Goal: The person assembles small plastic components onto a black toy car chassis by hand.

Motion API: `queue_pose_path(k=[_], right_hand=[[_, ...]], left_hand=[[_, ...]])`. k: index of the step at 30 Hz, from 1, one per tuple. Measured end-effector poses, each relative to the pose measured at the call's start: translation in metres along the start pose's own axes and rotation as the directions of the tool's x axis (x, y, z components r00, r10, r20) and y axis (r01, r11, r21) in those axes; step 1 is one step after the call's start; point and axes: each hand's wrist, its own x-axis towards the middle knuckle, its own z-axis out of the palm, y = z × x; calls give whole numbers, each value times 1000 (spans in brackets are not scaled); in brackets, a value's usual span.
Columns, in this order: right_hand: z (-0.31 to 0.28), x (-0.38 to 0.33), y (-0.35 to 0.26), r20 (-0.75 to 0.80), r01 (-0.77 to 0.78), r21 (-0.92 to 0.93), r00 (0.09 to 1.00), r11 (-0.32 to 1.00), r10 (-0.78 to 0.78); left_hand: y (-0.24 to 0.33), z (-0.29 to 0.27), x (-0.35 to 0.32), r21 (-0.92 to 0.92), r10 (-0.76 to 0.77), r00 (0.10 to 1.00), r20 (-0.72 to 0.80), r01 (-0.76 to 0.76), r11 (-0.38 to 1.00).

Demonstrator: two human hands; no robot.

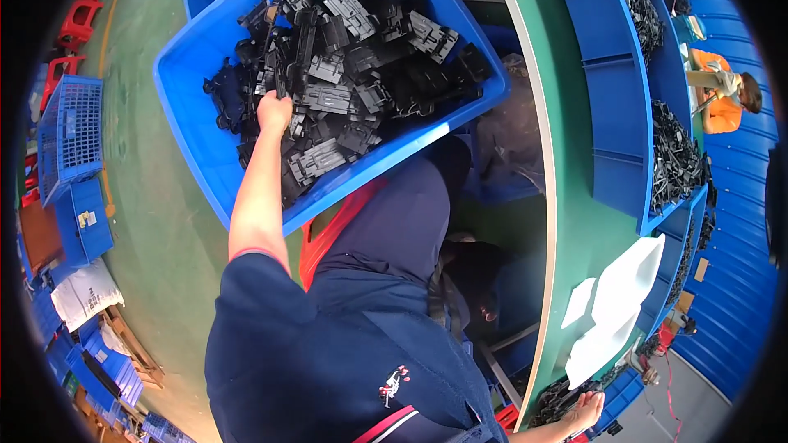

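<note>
A big blue plastic tub (193, 90) sits on the floor to my left, heaped with black moulded plastic parts (353, 57). My left hand (273, 112) reaches into the near side of the heap, its fingers curled around one black part among the others. At the lower right, my right hand (585, 410) rests with fingers spread on the edge of the green table (574, 156), beside a small pile of black parts (554, 400). My dark blue shirt and lap fill the lower middle of the view.
Blue shelf bins (611, 90) holding more black parts line the table's far side. White trays (624, 287) lie on the table. A person in orange (722, 98) works at the far right. Blue crates (70, 131), red stools (78, 20) and a white sack (82, 291) stand on the floor to the left.
</note>
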Motion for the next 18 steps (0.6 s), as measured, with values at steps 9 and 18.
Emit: queue_pose_path(k=[9, 18], right_hand=[[36, -20, -54, 221, 43, 341, 967, 939, -125], [119, -132, -83, 720, -140, 589, 538, 796, -438]], left_hand=[[63, -80, -147, -904, 116, 925, 361, 317, 289], [189, -77, -293, -767, 660, 463, 591, 71, 637]])
